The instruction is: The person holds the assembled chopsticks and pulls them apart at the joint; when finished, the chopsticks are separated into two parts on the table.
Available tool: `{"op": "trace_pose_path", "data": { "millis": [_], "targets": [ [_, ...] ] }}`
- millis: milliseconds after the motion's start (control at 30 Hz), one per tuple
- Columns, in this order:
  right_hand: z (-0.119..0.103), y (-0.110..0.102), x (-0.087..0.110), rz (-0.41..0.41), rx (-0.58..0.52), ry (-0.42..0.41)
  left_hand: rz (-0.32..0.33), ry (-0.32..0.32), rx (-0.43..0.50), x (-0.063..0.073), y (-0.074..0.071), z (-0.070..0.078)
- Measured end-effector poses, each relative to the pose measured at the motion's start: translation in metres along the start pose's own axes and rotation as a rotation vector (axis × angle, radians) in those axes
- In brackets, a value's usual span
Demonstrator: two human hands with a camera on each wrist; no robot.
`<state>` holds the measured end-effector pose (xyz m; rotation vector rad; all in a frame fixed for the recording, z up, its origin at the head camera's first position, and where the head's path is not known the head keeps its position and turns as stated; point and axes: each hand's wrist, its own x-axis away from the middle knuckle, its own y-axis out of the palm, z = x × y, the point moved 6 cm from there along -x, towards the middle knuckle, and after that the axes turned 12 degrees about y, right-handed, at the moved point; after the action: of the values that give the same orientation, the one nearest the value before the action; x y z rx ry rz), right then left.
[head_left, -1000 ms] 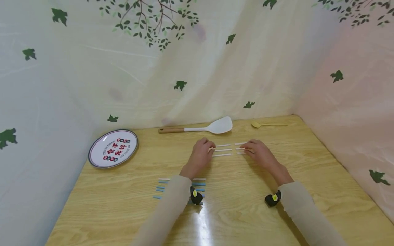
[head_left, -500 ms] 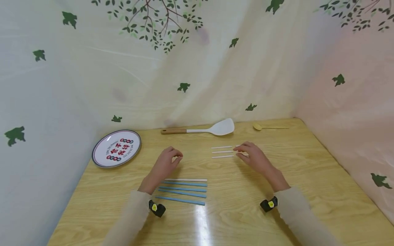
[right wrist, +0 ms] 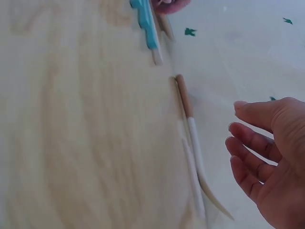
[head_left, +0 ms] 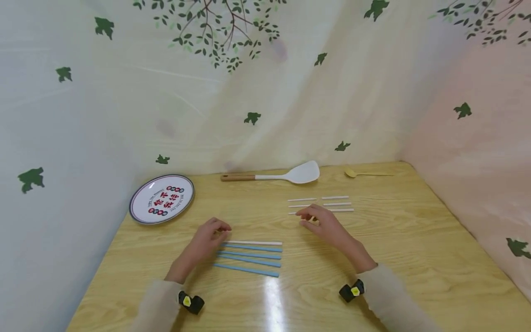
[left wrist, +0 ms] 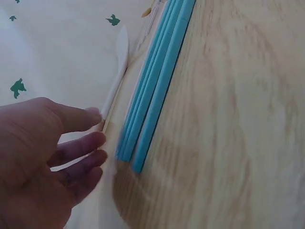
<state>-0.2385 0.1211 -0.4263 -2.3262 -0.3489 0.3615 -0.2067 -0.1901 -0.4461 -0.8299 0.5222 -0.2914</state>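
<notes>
My left hand (head_left: 203, 240) hovers at the left ends of a row of several light-blue chopsticks (head_left: 257, 272) and one long white stick (head_left: 257, 242) lying behind them. In the left wrist view this hand (left wrist: 47, 157) has its thumb apart from loosely bent fingers, with nothing between them; the blue chopsticks (left wrist: 159, 95) lie just beyond the fingertips. My right hand (head_left: 325, 226) is over the table in front of the short thin white sticks (head_left: 336, 198), overlapping part of the nearest ones. Its fingers (right wrist: 255, 140) are relaxed and hold nothing in the right wrist view.
A white spatula with a wooden handle (head_left: 238, 177) lies along the back edge, and a gold spoon (head_left: 371, 174) is to its right. At the back left rests a white plate with red print (head_left: 143, 198). Cloth walls (head_left: 199, 138) enclose the table's back and sides.
My left hand has come away from the short white sticks, leftward and nearer, to the chopsticks' left ends. My right hand has drawn back slightly leftward and nearer, uncovering the right-hand short sticks.
</notes>
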Motion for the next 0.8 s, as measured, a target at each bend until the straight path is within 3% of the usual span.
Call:
{"op": "trace_pose_path", "data": {
  "millis": [233, 400, 600, 800],
  "targets": [
    [-0.01, 0.04, 0.003, -0.12, -0.077, -0.003, -0.094, 0.089, 0.04, 0.0, 0.016, 0.007],
    [-0.012, 0.062, 0.003, -0.18, -0.071, 0.029, -0.136, 0.082, 0.033, -0.004, 0.023, 0.008],
    [-0.016, 0.07, 0.003, -0.184, -0.012, 0.015, -0.174, 0.073, -0.014, -0.009, 0.03, 0.008],
    [-0.02, 0.072, 0.002, -0.18, 0.052, -0.006, -0.172, 0.074, -0.057, -0.012, 0.03, 0.01]
  ]
}}
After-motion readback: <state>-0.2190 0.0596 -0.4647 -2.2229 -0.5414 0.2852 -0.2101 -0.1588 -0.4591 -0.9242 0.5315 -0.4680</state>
